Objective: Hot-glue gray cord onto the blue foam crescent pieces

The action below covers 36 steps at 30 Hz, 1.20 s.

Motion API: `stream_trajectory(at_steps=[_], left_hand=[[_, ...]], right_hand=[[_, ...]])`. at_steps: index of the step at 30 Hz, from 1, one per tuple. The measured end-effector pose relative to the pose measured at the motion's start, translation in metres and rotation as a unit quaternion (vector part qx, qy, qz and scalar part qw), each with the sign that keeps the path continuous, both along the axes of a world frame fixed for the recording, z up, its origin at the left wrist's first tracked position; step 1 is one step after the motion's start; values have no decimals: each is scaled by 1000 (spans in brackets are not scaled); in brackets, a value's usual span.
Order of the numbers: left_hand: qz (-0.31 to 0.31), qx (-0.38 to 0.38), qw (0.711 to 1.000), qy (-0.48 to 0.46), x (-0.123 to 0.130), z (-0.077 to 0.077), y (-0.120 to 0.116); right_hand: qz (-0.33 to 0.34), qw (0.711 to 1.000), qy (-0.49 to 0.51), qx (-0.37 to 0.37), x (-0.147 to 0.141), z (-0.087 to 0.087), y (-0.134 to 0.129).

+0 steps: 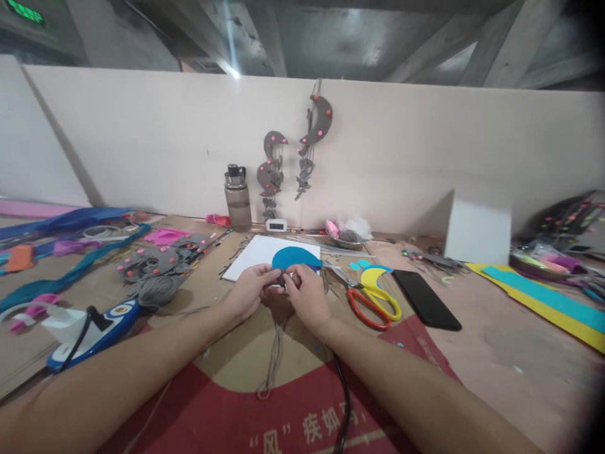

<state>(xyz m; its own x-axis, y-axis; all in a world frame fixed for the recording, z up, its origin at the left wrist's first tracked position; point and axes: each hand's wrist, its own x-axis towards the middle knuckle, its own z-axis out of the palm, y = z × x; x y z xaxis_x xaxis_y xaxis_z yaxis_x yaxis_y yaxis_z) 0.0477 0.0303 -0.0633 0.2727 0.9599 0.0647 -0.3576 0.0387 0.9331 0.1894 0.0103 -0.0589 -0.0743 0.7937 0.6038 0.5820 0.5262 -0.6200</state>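
Observation:
My left hand and my right hand meet over the table, fingertips pinched close together. Between them is a small dark grey piece, mostly hidden by the fingers. Grey yarn hangs below the hands and ends in a loop. Just behind the fingertips, a blue rounded cutout lies over a white sheet. To the right of my right hand lie scissors with one red and one yellow handle. A yellow crescent cutout is partly under them.
A black phone lies to the right. On the left are a ball of grey yarn, dotted grey cutouts and a blue-white power strip. A bottle stands by the wall, where grey crescent hangings hang. A black cable runs toward me.

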Motion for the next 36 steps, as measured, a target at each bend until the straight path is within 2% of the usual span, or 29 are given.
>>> stream_trajectory(at_steps=[7,13,22,29,36], left_hand=[[33,19,999,-14,2,1,3],[83,37,996,-1,-3,0,8],[94,29,995,11,-3,-2,8],[90,18,996,3,-3,-6,10],[91,-27,995,-4,-5,-5,12]], right_hand=[[23,1000,12,14,-1,-5,2],[13,1000,-12,-25,-4,-11,1],[51,998,-41,-22,-3,-14,5],[105,992,-72,5,-3,-5,-3],[222,964,-130,71,-3,3,-20]])
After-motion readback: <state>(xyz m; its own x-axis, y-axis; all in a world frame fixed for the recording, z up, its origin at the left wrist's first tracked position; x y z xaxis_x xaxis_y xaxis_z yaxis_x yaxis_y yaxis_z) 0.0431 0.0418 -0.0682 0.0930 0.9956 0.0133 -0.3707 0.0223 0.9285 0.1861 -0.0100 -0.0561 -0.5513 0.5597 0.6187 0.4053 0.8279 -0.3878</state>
